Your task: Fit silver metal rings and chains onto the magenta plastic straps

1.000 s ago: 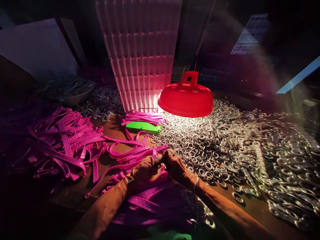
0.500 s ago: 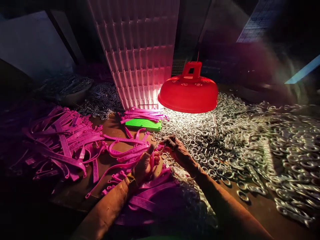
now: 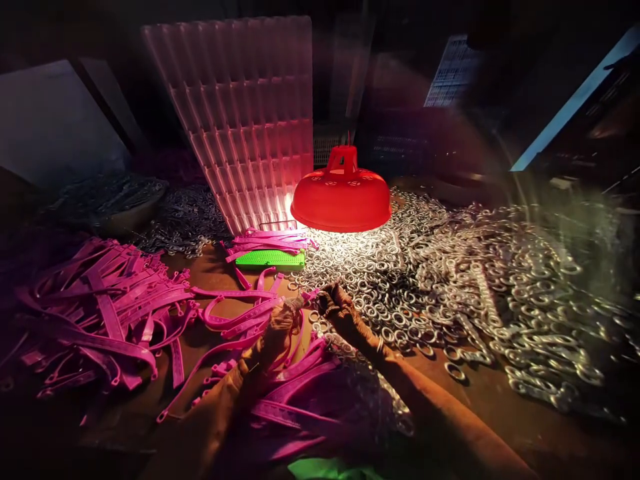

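Note:
My left hand [image 3: 286, 325] is closed around a pink strap, whose end [image 3: 310, 294] sticks out past my fingertips toward the right. Close beside that end, my right hand [image 3: 341, 311] is pinched shut; whatever its fingertips grip is too small and shadowed to make out. More pink straps [image 3: 235, 320] lie behind and left of my left hand, and others [image 3: 300, 407] spread below my wrists. Silver rings [image 3: 360, 267] cover the surface just beyond and right of my right hand.
A red lamp [image 3: 341, 200] hangs low over the rings. Behind the green perforated block [image 3: 270, 259], which has pink straps on it, a ribbed translucent panel [image 3: 250, 120] leans upright. At left are a large pink strap heap [image 3: 120, 293] and a filled basin [image 3: 130, 217].
The view has shifted, so the lamp and panel appear farther left and lower. My hands remain close together around the strap end, and my right fingers are curled more tightly.

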Available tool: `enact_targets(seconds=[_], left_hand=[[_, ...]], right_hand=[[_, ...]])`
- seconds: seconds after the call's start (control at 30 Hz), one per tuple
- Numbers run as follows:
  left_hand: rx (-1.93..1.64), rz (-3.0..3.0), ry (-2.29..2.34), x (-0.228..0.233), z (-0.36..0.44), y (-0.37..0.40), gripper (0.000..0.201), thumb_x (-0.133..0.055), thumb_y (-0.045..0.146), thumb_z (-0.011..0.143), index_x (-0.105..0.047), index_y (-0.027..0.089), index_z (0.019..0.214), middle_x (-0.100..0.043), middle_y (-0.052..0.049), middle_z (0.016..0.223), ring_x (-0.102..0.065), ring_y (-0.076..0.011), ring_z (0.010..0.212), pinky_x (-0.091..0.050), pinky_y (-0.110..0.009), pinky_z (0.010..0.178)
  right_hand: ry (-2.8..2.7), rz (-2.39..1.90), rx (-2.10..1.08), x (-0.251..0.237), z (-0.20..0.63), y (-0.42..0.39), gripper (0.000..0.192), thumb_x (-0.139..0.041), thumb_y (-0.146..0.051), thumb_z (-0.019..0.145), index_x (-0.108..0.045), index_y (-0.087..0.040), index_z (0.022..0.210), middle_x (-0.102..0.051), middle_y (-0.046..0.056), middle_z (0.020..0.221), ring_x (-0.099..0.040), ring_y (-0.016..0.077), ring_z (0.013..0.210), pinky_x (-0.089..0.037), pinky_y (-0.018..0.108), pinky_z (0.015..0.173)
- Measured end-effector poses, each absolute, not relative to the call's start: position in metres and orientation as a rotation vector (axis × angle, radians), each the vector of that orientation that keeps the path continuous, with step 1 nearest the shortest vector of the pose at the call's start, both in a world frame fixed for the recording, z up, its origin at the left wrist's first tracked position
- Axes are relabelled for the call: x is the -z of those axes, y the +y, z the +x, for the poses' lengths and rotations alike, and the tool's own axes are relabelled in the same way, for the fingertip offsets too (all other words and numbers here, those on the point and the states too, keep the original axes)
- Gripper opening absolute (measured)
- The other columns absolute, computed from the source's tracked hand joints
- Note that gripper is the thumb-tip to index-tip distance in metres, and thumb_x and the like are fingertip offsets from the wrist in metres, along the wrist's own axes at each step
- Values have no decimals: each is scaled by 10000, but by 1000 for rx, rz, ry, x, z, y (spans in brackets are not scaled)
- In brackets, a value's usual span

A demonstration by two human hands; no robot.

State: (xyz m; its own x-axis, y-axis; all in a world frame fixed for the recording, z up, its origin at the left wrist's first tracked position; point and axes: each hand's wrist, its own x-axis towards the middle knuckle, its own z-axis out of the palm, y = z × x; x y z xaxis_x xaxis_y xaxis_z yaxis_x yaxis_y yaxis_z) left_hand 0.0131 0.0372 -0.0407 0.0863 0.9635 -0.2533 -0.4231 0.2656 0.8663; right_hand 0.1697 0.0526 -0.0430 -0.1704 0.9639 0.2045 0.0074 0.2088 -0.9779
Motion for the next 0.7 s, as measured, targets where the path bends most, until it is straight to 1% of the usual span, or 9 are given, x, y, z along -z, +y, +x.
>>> enact_targets(seconds=[0.1, 0.23, 0.3, 0.4, 0.53, 0.63, 0.7], left_hand=[[-1082, 738, 963, 36, 17, 36, 390, -744, 397, 643, -414, 193, 607, -330, 86, 475, -269, -48, 421, -197, -221, 425], [-968, 723, 942, 33, 20, 39, 384, -707, 387, 684, -377, 211, 594, -203, 105, 485, -137, -45, 422, -82, -248, 427], [-955, 726, 945, 33, 21, 39, 368, -695, 414, 705, -398, 211, 626, -170, 110, 493, -114, -50, 432, -71, -255, 436], [-916, 736, 968, 32, 20, 40, 358, -698, 454, 700, -439, 208, 672, -184, 114, 470, -109, -51, 422, -59, -259, 436], [-875, 885, 933, 28, 15, 39, 377, -708, 495, 696, -493, 186, 683, -261, 103, 445, -147, -45, 402, -67, -257, 435], [-833, 950, 912, 22, 13, 38, 431, -723, 545, 664, -490, 183, 674, -274, 104, 453, -167, -42, 405, -93, -243, 432], [-809, 943, 922, 19, 13, 38, 462, -722, 569, 651, -456, 191, 643, -267, 107, 447, -165, -40, 404, -106, -236, 426]], right_hand=[[-1540, -1010, -1042, 38, 168, 48, 198, -484, -390, 891, -560, -214, 842, -508, -9, 696, -346, 116, 586, -329, 241, 525], [-1599, -1017, -957, 30, 166, 43, 261, -404, -382, 918, -589, -200, 893, -531, 19, 732, -332, 127, 611, -360, 253, 547], [-1618, -1016, -916, 29, 165, 42, 272, -411, -393, 906, -591, -189, 911, -534, 24, 739, -342, 129, 617, -390, 262, 567], [-1630, -1024, -891, 31, 165, 43, 280, -433, -413, 877, -583, -179, 910, -530, 29, 742, -366, 135, 630, -411, 271, 582], [-1661, -1027, -940, 32, 168, 45, 221, -410, -381, 857, -525, -192, 860, -498, 19, 738, -372, 137, 639, -403, 272, 591], [-1652, -1041, -1036, 29, 170, 46, 167, -389, -353, 858, -455, -203, 823, -482, 10, 753, -388, 133, 661, -400, 272, 622], [-1633, -1059, -1092, 29, 171, 47, 157, -385, -346, 858, -430, -204, 808, -485, 8, 763, -391, 127, 662, -395, 265, 622]])
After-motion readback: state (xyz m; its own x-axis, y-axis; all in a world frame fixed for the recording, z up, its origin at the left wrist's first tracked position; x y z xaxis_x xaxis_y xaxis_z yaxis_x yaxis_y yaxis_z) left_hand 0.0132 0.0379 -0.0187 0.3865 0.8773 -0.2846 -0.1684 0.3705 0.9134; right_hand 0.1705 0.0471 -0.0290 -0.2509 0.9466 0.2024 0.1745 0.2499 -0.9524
